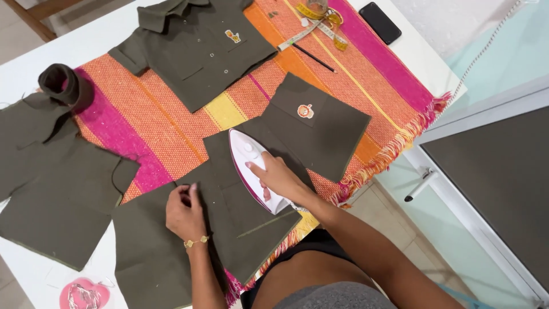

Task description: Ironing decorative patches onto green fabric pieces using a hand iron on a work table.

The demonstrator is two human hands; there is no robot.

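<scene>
From my remote seat I read this as the pressing step: the right hand (280, 176) is wrapped around the handle of a white iron (251, 166), its fingers closed over the grip, and the iron's pointed nose aims toward twelve o'clock, sole down on an olive-green fabric piece (240, 212) that lies low and centre on the table. The left hand (184, 213), a thin gold bracelet (196, 242) at its wrist, lies at about nine o'clock from the iron, well apart from the other hand — fingers curled against the cloth, seemingly pinning a fold or edge, though I cannot tell whether it pinches anything. As I judge it, the next stroke calls for keeping the cloth taut and flat under the holding hand while the iron travels along the seam, and for keeping those fingers out of the hot sole's path. The cloth itself looks like a plain, matte, mid-weight weave in dark olive, cut in flat panels with straight edges; a faint crease runs across it at the iron's five o'clock. It rests partly on a striped woven mat (171, 137) in orange, pink and yellow with a fringed edge. Around it: a small olive shirt (194, 51) at eleven o'clock with buttons and a sticker-like patch, a flared olive panel (320, 129) at one o'clock with a round patch, more olive pieces (57, 171) at nine o'clock, a measuring tape (317, 23) and a dark phone (380, 23) near the far edge.
</scene>
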